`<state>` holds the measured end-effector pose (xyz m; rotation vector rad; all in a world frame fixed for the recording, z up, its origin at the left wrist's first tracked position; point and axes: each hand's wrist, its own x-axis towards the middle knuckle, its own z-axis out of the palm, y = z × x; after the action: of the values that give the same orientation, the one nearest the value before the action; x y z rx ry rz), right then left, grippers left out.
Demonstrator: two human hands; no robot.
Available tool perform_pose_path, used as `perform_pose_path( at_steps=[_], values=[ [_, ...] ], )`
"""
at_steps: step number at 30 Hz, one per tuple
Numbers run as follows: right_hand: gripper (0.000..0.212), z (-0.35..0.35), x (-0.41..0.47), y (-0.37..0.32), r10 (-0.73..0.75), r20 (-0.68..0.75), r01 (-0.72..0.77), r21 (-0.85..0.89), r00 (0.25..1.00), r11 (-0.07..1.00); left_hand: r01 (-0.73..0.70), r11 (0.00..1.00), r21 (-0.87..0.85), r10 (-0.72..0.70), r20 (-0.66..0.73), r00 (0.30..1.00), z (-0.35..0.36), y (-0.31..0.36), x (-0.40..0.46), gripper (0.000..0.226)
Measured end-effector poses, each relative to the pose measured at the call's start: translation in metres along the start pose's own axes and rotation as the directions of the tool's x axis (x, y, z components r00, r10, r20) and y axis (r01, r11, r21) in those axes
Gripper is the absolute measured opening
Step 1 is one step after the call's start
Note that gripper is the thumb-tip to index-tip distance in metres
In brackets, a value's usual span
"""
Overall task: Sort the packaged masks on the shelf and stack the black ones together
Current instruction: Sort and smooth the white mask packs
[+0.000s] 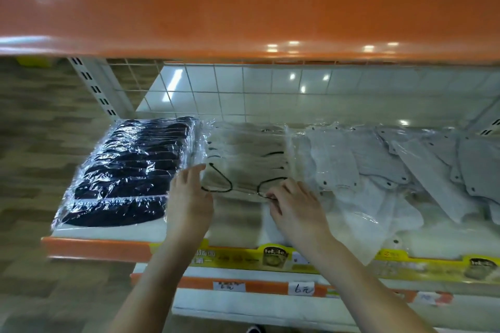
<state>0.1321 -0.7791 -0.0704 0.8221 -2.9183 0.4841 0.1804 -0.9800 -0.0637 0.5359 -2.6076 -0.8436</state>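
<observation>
Head view looks down on a white shop shelf (108, 232) with an orange front edge, where three groups of masks in clear plastic wrappers lie side by side. At the left end sits the row of black packaged masks (130, 173), overlapped one on another, its long axis running from the shelf front toward the wire grid at the back. Just beside it, in the middle, lies the pile of beige packaged masks with black ear loops (243, 159), and further right the loose spread of grey and white packaged masks (392, 170). The left hand (189, 197) rests at the left edge of the beige pile, fingers straight and released, touching the wrapper close to the black row. The right hand (295, 208) has its fingers curled at the beige pile's front right corner; blur hides whether its grip has closed on the wrapper. The black row lies to the left of both hands, so the left hand is nearer
</observation>
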Motion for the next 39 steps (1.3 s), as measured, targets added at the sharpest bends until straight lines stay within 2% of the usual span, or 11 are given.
perform_pose_path(
  at_steps=[3,6,10,16,20,24,28,33,36,39],
  values=[
    [0.016,0.006,-0.002,0.000,-0.036,-0.066,0.035,-0.015,0.997,0.999,-0.204,0.973,0.107,0.201,0.032,0.979,0.008,0.005,-0.007,0.040],
    [0.024,0.012,-0.004,0.001,-0.051,-0.087,0.047,-0.047,0.995,0.998,-0.271,0.954,0.128,0.254,0.130,0.958,0.019,0.009,-0.013,0.039],
    [0.032,0.016,-0.010,-0.003,-0.057,-0.084,0.051,-0.067,0.995,0.996,-0.313,0.906,0.285,0.263,0.200,0.944,0.032,0.003,-0.015,0.043],
    [0.024,0.018,-0.014,-0.006,-0.051,-0.107,0.047,-0.037,0.993,0.998,-0.305,0.900,0.313,0.262,0.173,0.950,0.039,-0.002,-0.015,0.042],
    [0.036,0.020,-0.016,-0.009,-0.023,-0.111,0.022,-0.007,0.994,1.000,-0.282,0.902,0.327,0.234,0.179,0.955,0.041,-0.003,-0.010,0.047],
    [0.038,0.020,-0.015,-0.010,0.002,-0.087,0.001,0.026,0.996,1.000,-0.284,0.892,0.352,0.232,0.183,0.955,0.041,-0.001,-0.009,0.042],
    [0.037,0.013,-0.019,-0.009,0.011,-0.095,-0.002,0.092,0.995,0.996,-0.349,0.858,0.377,0.350,0.069,0.934,0.042,0.003,-0.013,0.026],
    [0.035,-0.010,-0.032,0.008,0.038,-0.190,-0.023,0.078,0.981,0.997,-0.443,0.843,0.304,0.465,0.000,0.885,0.048,0.031,-0.019,0.031],
    [0.033,-0.025,-0.043,0.028,0.131,-0.075,-0.132,-0.015,0.989,0.991,-0.467,0.842,0.271,0.477,0.033,0.879,0.058,0.052,-0.024,0.027],
    [0.059,-0.040,-0.057,0.050,0.217,0.143,-0.205,-0.096,0.966,0.974,-0.490,0.839,0.236,0.483,0.091,0.871,0.070,0.072,-0.032,0.032]
  ],
)
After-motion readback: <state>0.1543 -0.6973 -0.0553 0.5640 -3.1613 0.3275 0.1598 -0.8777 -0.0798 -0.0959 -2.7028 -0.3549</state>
